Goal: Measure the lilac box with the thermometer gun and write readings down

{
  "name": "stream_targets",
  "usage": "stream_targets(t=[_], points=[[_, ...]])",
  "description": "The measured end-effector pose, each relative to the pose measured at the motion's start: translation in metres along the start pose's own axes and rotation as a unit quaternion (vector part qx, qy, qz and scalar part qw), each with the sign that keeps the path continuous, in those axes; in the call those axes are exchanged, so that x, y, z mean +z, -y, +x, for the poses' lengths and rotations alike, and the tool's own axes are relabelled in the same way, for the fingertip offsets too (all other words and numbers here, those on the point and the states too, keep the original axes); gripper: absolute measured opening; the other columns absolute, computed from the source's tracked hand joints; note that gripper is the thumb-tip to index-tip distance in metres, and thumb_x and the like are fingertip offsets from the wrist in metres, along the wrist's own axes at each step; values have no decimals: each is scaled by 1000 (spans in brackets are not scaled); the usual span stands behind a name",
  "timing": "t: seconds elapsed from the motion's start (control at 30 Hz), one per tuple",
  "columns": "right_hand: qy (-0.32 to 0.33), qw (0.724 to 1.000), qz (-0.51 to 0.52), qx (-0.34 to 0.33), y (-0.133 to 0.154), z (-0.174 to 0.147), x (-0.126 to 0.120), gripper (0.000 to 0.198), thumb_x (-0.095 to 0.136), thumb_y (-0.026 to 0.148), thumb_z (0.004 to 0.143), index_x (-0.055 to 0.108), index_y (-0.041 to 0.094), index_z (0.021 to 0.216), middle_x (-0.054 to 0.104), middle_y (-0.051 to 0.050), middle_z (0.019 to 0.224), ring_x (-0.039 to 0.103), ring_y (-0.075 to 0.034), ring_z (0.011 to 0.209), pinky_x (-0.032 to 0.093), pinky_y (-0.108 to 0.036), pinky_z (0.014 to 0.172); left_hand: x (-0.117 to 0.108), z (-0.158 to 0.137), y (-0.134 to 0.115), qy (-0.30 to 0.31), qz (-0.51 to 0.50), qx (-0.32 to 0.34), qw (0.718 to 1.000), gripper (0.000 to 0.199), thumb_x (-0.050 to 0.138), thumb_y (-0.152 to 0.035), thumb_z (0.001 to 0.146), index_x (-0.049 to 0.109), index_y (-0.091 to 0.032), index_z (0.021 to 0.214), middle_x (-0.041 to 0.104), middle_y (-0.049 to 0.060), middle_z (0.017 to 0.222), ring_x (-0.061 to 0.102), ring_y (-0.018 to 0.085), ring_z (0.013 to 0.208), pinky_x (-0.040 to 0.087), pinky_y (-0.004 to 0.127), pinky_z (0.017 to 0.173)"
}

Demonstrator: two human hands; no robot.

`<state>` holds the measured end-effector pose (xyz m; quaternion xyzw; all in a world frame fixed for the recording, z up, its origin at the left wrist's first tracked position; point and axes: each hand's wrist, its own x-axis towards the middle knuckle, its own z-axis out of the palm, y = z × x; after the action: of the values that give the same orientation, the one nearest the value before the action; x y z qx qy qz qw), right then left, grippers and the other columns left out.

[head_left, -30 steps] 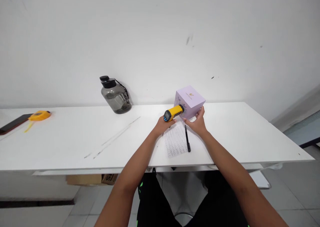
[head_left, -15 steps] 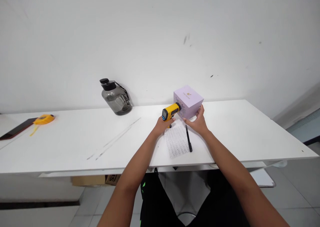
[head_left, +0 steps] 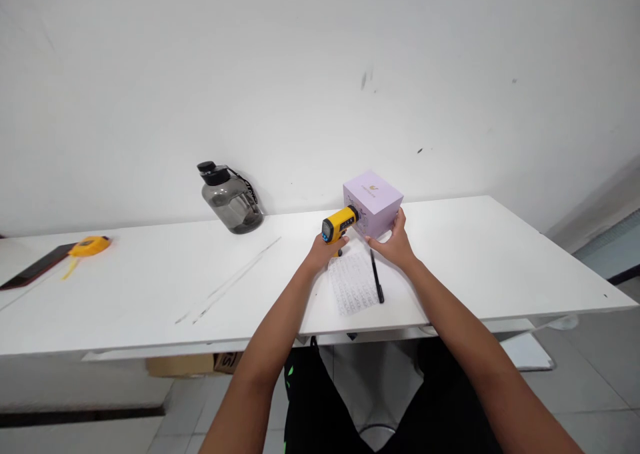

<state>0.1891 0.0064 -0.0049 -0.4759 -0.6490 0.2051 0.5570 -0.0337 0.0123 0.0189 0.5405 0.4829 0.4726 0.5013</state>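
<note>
My left hand is closed round the handle of a yellow and black infrared thermometer gun. Its nose is at the patterned front side of a lilac box; whether they touch I cannot tell. My right hand grips the box at its lower right, thumb at the front edge and fingers along the right side. In front of the box lies a sheet of paper with handwriting. A black pen rests along the paper's right side. The thermometer's trigger area is mostly hidden by my hand.
A large grey water bottle with a black cap stands near the wall. Farther left, a yellow tape measure lies at the end of a dark flat tablet-like object. The white table's front edge passes under my forearms.
The view has shifted slightly. Both hands keep their hold on the thermometer gun and the box, with no clear movement of either against the table.
</note>
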Motion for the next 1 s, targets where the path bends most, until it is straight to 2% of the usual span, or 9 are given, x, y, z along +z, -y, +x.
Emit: stream_targets(t=[0.27, 0.5, 1.0], points=[[6, 1000, -9, 5, 4, 0, -2, 123, 81, 57, 68, 3, 22, 157, 26, -25, 161, 35, -38, 148, 41, -58, 114, -1, 0, 0, 7, 25, 2, 1000, 58, 88, -44, 63, 74, -13, 110, 75, 13, 117, 68, 30, 111, 54, 47, 100], [7, 1000, -10, -3, 3, 0, -1, 122, 81, 57, 69, 3, 22, 157, 25, -25, 161, 34, -38, 149, 41, -57, 114, -1, 0, -2, -2, 40, -7, 999, 52, 88, -39, 64, 75, -13, 108, 75, 13, 114, 69, 30, 110, 57, 45, 96], [10, 1000, -9, -2, 2, 1, -1, 120, 81, 55, 69, 5, 23, 156, 29, -24, 159, 38, -38, 146, 41, -58, 113, 0, -3, -7, -2, 32, -12, 999, 50, 85, -34, 68, 74, -13, 112, 75, 13, 118, 67, 29, 114, 53, 44, 101]])
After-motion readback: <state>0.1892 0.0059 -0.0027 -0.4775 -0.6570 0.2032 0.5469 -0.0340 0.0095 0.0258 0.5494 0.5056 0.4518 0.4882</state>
